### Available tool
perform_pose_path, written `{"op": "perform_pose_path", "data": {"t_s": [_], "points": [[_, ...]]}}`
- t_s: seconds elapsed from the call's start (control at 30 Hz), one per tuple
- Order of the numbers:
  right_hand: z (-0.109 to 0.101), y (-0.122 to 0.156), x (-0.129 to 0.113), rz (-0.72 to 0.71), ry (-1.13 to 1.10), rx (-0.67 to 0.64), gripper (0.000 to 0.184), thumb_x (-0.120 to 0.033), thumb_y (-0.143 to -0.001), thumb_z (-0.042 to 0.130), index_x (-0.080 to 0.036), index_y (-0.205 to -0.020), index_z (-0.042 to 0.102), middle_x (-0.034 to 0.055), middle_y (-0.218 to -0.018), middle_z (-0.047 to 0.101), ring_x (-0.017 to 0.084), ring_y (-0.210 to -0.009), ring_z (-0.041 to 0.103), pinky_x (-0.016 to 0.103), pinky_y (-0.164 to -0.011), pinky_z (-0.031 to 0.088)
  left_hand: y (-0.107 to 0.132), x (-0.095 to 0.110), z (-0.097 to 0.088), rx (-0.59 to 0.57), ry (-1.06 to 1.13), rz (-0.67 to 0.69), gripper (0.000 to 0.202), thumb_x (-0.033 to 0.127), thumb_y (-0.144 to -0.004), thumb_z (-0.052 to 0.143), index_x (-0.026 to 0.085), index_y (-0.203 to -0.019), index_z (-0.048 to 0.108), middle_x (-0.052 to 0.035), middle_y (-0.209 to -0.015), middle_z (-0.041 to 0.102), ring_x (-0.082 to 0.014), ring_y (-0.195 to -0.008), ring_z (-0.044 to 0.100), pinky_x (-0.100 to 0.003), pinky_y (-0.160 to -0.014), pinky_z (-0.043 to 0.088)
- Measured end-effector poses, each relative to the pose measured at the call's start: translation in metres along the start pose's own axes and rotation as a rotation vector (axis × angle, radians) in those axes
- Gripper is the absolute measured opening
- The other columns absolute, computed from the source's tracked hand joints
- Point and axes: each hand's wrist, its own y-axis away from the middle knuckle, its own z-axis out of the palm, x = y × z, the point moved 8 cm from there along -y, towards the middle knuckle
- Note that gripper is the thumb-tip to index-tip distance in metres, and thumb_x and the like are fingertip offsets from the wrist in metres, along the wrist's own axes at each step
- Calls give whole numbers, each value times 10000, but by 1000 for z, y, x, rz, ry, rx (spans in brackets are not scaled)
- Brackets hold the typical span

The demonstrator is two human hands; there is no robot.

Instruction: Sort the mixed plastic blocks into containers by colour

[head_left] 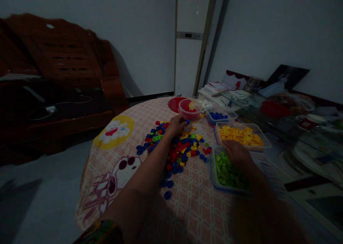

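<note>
My left hand (177, 125) is over the far side of a mixed pile of toy building blocks (184, 145) in red, blue, yellow and green. Its fingers are closed in a pinch, with a blue building block (187, 121) at the tips. My right hand (236, 152) hovers at the border between a clear box of yellow blocks (241, 136) and a clear box of green blocks (227, 170). Those fingers are drawn together near the rims; anything between them is too dark to make out.
A round container with red pieces (189, 110) and a box of blue blocks (218, 116) stand at the table's far side. Patterned cloth (198, 208) covers the round table. A cluttered glass-topped surface (249, 110) adjoins on the right; a wooden bench (66, 58) stands left.
</note>
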Motion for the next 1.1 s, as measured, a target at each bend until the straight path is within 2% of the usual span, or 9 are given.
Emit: {"op": "perform_pose_path", "data": {"t_s": [0.13, 0.27, 0.4, 0.57, 0.7, 0.87, 0.97, 1.03, 1.1], "points": [[-2, 3, 0, -4, 0, 57, 433, -288, -1013, 343, -154, -1197, 711, 163, -1157, 740, 275, -1092, 665, 445, -1020, 502, -4, -13, 6, -53, 304, -107, 101, 154, -763, 657, 144, -857, 695, -23, -758, 726, -153, -701, 667, -264, -712, 527], [-1, 4, -2, 2, -9, 43, 428, -272, -1004, 347, -153, -1177, 719, 169, -1128, 743, 285, -1056, 672, 470, -988, 519, -2, -13, 11, -137, 390, -148, 128, 172, -728, 699, 143, -853, 709, 13, -663, 688, -119, -590, 619, -218, -597, 486], [-4, 2, -3, 3, -18, 39, 444, -290, -1016, 337, -154, -1211, 711, 173, -1165, 733, 291, -1109, 656, 472, -1019, 500, 1, -11, 12, -88, 528, -216, 115, 217, -768, 694, 129, -836, 723, 18, -601, 658, -105, -510, 574, -215, -532, 459], [0, 0, 0, 21, -8, -20, 439, -280, -1010, 341, -169, -1161, 737, 169, -1103, 743, 289, -1043, 674, 461, -986, 517, -2, -10, 10, 64, 814, -272, 99, 199, -779, 731, 111, -824, 737, -7, -696, 711, -91, -598, 629, -246, -690, 553], [-1, 3, 0, -36, 0, 83, 460, -311, -1024, 329, -155, -1217, 716, 181, -1141, 737, 294, -1095, 662, 477, -1004, 519, -3, -13, 8, 137, 1001, -322, 165, 115, -727, 779, 105, -887, 742, -21, -755, 743, -91, -670, 677, -260, -795, 586], [-3, 8, -1, -80, 17, 207, 453, -342, -1036, 343, -145, -1164, 731, 174, -1064, 755, 284, -1009, 689, 463, -932, 557, -1, -19, 10, 164, 1048, -423, 180, 37, -721, 755, 76, -896, 742, -52, -747, 747, -112, -671, 693, -290, -836, 591], [-2, 8, -2, -96, 36, 214, 433, -312, -1038, 351, -153, -1187, 725, 168, -1078, 755, 283, -1026, 688, 462, -944, 554, -5, -10, 12, 144, 1054, -388, 326, 41, -724, 761, 75, -1047, 741, -79, -867, 772, -156, -834, 731, -318, -934, 567], [-3, 8, -3, -105, 55, 223, 425, -296, -1038, 357, -133, -1175, 725, 175, -1080, 755, 284, -1029, 686, 450, -944, 551, -8, 0, 12, 131, 1081, -325, 500, 51, -742, 753, 97, -1234, 682, -106, -1061, 770, -184, -1024, 719, -324, -1008, 534], [-4, 9, -4, -123, 77, 233, 412, -278, -1037, 366, -121, -1163, 725, 174, -1072, 755, 277, -1018, 686, 435, -940, 550, -11, 9, 13, 116, 1115, -281, 646, 42, -772, 716, 120, -1396, 570, -141, -1272, 706, -195, -1189, 664, -320, -1060, 502]]}}
